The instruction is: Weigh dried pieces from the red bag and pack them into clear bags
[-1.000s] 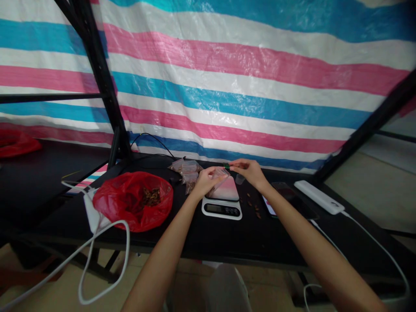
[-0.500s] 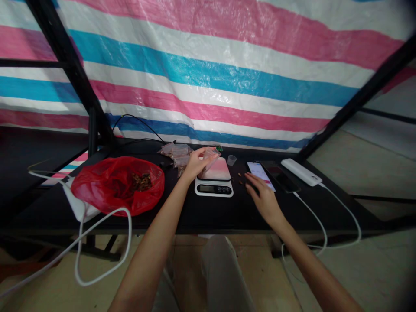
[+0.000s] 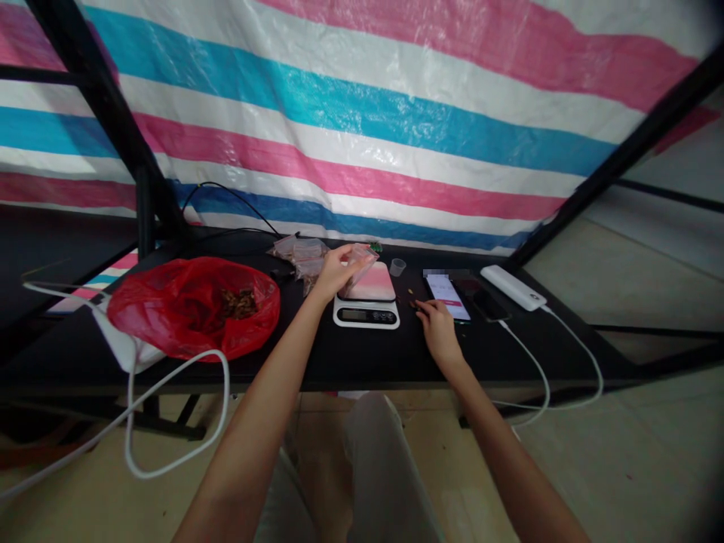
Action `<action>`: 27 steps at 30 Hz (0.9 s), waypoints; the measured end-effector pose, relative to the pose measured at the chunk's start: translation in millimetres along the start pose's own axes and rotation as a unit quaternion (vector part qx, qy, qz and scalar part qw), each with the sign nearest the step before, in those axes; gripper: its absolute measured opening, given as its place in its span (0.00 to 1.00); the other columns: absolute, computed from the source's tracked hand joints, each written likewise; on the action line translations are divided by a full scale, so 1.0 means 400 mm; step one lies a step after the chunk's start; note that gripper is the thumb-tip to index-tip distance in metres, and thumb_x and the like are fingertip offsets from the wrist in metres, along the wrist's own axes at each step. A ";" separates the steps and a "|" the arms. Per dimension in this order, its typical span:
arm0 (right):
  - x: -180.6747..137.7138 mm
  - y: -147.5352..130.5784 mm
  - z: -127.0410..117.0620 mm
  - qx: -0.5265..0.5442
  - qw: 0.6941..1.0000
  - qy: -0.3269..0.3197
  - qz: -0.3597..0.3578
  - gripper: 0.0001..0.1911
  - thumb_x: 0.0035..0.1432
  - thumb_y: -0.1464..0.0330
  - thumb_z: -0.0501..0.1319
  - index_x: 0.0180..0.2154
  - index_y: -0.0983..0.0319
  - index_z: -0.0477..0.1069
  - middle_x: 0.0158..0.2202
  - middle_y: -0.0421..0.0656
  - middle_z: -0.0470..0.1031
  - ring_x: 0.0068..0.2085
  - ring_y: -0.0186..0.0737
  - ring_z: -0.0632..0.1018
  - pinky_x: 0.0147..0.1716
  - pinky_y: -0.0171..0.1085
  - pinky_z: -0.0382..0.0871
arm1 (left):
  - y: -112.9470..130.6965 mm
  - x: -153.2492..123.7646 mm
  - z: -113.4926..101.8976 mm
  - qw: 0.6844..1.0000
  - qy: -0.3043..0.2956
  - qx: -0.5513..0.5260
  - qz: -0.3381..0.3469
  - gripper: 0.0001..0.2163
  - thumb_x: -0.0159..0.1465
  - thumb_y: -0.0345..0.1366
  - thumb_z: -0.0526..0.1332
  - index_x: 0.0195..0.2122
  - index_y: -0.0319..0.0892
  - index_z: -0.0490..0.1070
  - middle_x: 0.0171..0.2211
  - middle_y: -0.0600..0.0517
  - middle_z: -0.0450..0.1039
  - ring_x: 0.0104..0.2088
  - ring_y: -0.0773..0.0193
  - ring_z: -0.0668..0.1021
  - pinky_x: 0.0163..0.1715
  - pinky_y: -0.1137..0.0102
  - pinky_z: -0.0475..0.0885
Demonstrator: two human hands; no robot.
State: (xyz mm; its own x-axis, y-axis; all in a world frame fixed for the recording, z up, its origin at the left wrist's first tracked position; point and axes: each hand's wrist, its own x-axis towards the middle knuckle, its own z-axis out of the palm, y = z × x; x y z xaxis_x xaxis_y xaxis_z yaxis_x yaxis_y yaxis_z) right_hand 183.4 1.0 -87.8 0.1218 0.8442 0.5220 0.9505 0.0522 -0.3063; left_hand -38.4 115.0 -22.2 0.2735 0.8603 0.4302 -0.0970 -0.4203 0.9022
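Note:
My left hand [image 3: 338, 270] is closed on a small clear plastic bag [image 3: 362, 265], held over the left part of a white digital kitchen scale [image 3: 366, 315]. To the right of the scale, my right hand [image 3: 437, 324] has its fingertips pinched together at the black tabletop, around a small brown piece [image 3: 417, 306]. Another loose brown piece [image 3: 410, 291] lies just beyond those fingers. A small clear cup [image 3: 397, 268] stands behind the scale's right corner.
At the left, an open red plastic bag [image 3: 170, 302] holds many brown pieces [image 3: 238, 304]. Several filled clear bags [image 3: 308, 256] lie behind my left hand. On the right are a lit phone [image 3: 446, 294], a dark phone [image 3: 489, 305] and a white power bank [image 3: 513, 288] with cables.
My right hand has moved left from beside the lit phone to the loose brown pieces, and its fingers have closed. My left hand keeps the clear bag over the scale. The view has shifted slightly.

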 end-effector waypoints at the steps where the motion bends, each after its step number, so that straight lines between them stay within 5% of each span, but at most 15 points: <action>1: 0.003 -0.004 -0.001 0.007 1.000 0.001 0.001 0.16 0.59 0.72 0.49 0.40 0.64 0.74 0.36 0.51 0.70 0.38 0.46 0.73 0.42 0.45 0.68 | 0.001 0.000 -0.001 1.000 0.003 -0.004 0.001 0.18 0.52 0.44 0.64 0.40 0.37 0.75 0.34 0.47 0.77 0.33 0.60 0.77 0.33 0.71 0.69; 13: 0.014 -0.005 -0.043 -0.006 0.992 -0.088 -0.095 0.14 0.60 0.72 0.49 0.40 0.64 0.72 0.39 0.51 0.70 0.40 0.47 0.73 0.43 0.45 0.69 | -0.009 0.005 0.002 1.000 0.003 -0.008 0.016 0.19 0.53 0.44 0.64 0.41 0.35 0.74 0.37 0.45 0.77 0.38 0.59 0.77 0.39 0.69 0.68; 19: 0.055 0.019 -0.054 0.072 0.992 -0.051 -0.089 0.11 0.56 0.69 0.54 0.35 0.63 0.74 0.35 0.48 0.73 0.30 0.40 0.75 0.33 0.41 0.72 | -0.006 0.005 0.001 1.000 -0.013 -0.001 0.016 0.21 0.52 0.44 0.64 0.43 0.36 0.73 0.38 0.46 0.77 0.39 0.59 0.77 0.39 0.69 0.68; 22: 0.116 -0.017 -0.084 0.136 0.989 -0.021 -0.062 0.09 0.53 0.67 0.58 0.33 0.62 0.75 0.31 0.45 0.74 0.25 0.36 0.73 0.27 0.38 0.71 | -0.004 0.003 0.000 0.999 -0.025 0.004 0.024 0.21 0.52 0.44 0.65 0.43 0.37 0.73 0.37 0.46 0.77 0.38 0.59 0.77 0.39 0.69 0.68; 27: 0.249 -0.165 -0.133 0.258 0.961 0.000 -0.096 0.10 0.52 0.66 0.60 0.36 0.62 0.76 0.35 0.45 0.75 0.32 0.36 0.76 0.33 0.36 0.72 | -0.001 0.003 0.002 0.999 -0.043 -0.018 0.005 0.22 0.50 0.43 0.66 0.44 0.36 0.73 0.38 0.45 0.77 0.38 0.60 0.77 0.39 0.69 0.68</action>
State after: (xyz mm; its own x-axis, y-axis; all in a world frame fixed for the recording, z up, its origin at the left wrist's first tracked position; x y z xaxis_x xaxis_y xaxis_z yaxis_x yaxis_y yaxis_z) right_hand 147.9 53.4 26.9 -0.0415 0.7924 0.6086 0.6878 0.4645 -0.5578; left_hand -37.4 115.8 -22.0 0.3543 0.8271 0.4364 -0.1339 -0.4170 0.8990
